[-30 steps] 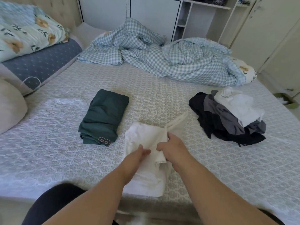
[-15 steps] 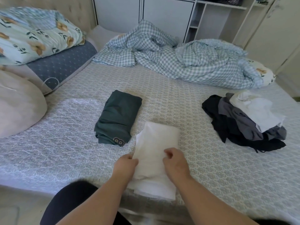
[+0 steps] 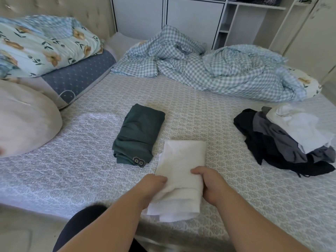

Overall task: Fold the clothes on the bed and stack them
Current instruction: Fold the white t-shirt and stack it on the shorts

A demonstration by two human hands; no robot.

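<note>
A white garment [image 3: 180, 166], folded into a long rectangle, lies near the front edge of the bed [image 3: 227, 124]. My left hand [image 3: 153, 184] grips its left side and my right hand [image 3: 209, 182] grips its right side, both at the middle of the fold. Just to its left sits a folded dark green garment [image 3: 139, 132] with a number patch at its near corner. At the right lies an unfolded pile of clothes [image 3: 283, 140]: black at the bottom, grey in the middle, white on top.
A rumpled blue checked duvet [image 3: 209, 70] lies across the far side of the bed. Pillows [image 3: 49, 51] and a beige cushion [image 3: 23, 119] are stacked at the left. White cupboards [image 3: 190, 19] stand behind.
The loose strap end of the white garment has been tucked in and the piece is now a neat rectangle. Both hands shifted from its top to its two sides.
</note>
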